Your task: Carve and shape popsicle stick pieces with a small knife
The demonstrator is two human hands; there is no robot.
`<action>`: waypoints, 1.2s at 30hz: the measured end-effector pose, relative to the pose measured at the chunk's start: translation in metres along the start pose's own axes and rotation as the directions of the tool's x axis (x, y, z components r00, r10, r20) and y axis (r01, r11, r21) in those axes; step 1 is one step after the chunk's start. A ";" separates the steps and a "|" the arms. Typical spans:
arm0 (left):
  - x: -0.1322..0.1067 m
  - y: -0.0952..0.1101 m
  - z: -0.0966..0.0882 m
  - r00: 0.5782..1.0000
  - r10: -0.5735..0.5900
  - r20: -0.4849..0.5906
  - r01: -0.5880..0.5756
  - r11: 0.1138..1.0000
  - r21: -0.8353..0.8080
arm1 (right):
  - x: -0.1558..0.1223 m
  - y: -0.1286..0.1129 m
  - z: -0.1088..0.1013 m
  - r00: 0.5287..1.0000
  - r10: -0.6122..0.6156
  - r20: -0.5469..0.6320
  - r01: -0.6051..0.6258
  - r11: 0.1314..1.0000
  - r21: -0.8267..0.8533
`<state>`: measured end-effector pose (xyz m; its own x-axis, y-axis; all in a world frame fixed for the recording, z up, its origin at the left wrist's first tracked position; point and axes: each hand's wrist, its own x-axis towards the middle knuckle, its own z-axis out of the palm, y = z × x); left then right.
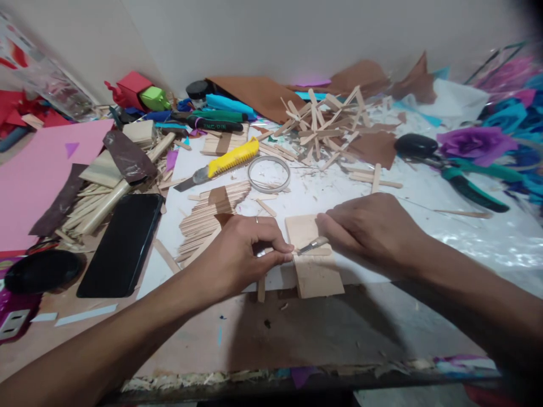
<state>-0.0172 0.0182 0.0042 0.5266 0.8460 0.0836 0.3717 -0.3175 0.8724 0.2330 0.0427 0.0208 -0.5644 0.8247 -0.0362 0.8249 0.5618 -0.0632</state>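
Note:
My left hand (244, 251) is closed in a pinch on the left end of a flat craft stick (323, 251). That stick lies across a small wooden board (320, 280) near the front of the paper. My right hand (375, 229) is wrapped round a craft knife (313, 245), whose blade meets the stick close to my left fingertips. Most of the knife's handle is hidden in my right fist. Left of the board, beyond my left hand, sits a stack of craft sticks (207, 217), and a grey ring of tape (268, 174) lies behind it.
A yellow box cutter (233, 158) and a loose heap of sticks (316, 127) lie farther back. At the left is a black phone (123, 246) beside a bundle of sticks (91, 212). Green-handled pliers (470, 183) lie at the right, near a purple paper flower (475, 144).

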 end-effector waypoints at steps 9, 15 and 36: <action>-0.001 0.000 -0.002 0.999 -0.027 0.025 0.028 0.999 -0.029 | 0.003 0.007 0.002 0.978 0.045 -0.203 0.040 0.918 0.395; -0.003 0.001 -0.003 0.999 -0.031 0.031 0.030 0.999 0.025 | 0.004 0.011 -0.001 0.955 0.093 -0.283 0.028 0.918 0.395; -0.007 0.003 -0.002 0.999 0.041 0.021 -0.043 0.997 0.069 | -0.010 0.013 -0.026 0.809 -0.488 -0.328 0.388 0.862 -0.326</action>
<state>-0.0210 0.0125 0.0066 0.5577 0.8228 0.1093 0.4005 -0.3821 0.8328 0.2501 0.0432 0.0458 -0.8486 0.4148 0.3284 0.5028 0.8255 0.2564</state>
